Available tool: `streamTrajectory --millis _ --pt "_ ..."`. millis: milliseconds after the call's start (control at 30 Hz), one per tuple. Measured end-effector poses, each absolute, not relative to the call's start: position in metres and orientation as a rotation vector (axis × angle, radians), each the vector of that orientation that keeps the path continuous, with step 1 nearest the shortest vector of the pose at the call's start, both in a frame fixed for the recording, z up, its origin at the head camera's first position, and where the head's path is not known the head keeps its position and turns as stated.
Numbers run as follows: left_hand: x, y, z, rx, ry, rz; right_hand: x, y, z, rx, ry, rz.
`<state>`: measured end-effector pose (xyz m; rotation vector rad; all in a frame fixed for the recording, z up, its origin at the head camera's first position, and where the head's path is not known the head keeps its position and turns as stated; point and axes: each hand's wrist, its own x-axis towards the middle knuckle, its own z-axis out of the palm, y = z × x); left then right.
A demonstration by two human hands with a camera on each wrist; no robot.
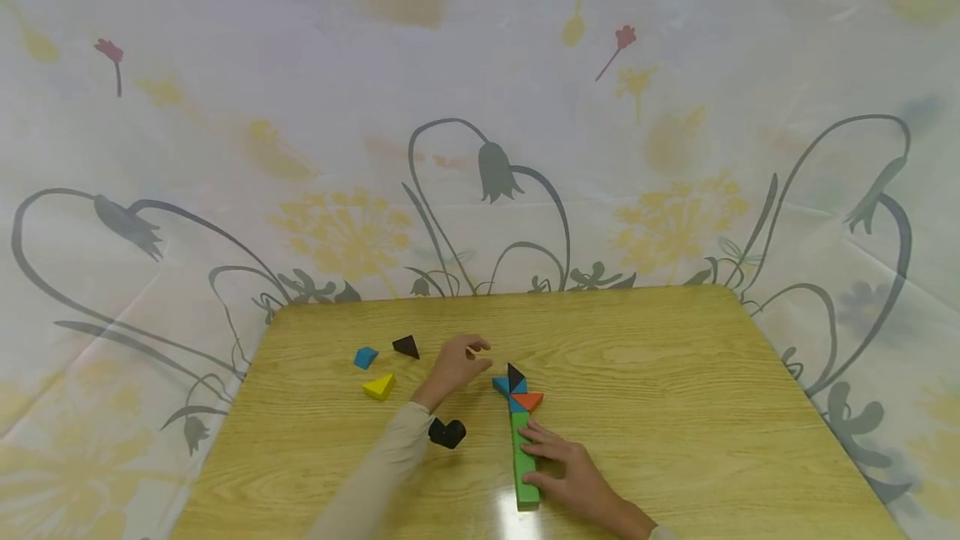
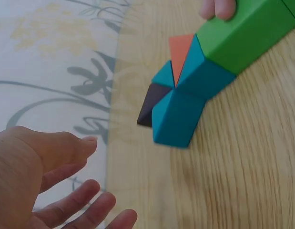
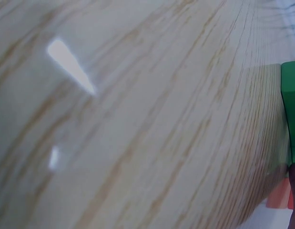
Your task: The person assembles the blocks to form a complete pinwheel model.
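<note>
In the head view a row of green blocks [image 1: 526, 465] runs along the table, with fingertips of my right hand [image 1: 570, 477] resting on its top and side. At its far end sit blue blocks [image 1: 517, 405], an orange triangular block [image 1: 529, 400] and a dark triangular block [image 1: 515, 377], their points meeting in the left wrist view. My left hand [image 1: 455, 363] hovers just left of this cluster, fingers loosely bent and apart, holding nothing. In the right wrist view only the edge of a green block [image 3: 292, 105] and part of a finger show.
Left of my left hand lie a dark triangular block [image 1: 407, 347], a small blue block [image 1: 366, 357] and a yellow triangular block [image 1: 379, 387]. A black object [image 1: 447, 433] is at my left wrist. Behind the wooden table [image 1: 675, 373] hangs a flower-patterned sheet [image 1: 480, 65].
</note>
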<state>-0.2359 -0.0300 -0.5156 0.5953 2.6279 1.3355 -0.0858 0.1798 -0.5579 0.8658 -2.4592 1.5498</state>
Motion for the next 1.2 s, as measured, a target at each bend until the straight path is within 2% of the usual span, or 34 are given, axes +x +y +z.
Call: streamTrajectory --millis 367,867,1200 --pt "-0.241 -0.078 -0.506 0.446 2.710 1.439 -0.093 0.188 -0.595 0.862 -2.466 1.522" --pt "-0.255 -0.124 -0.522 0.399 2.853 1.458 -0.093 0.187 -0.592 0.868 -2.453 1.539" --pt "-0.265 -0.138 -0.529 0.381 2.774 1.426 -0.093 0.187 -0.589 0.865 -2.465 1.566"
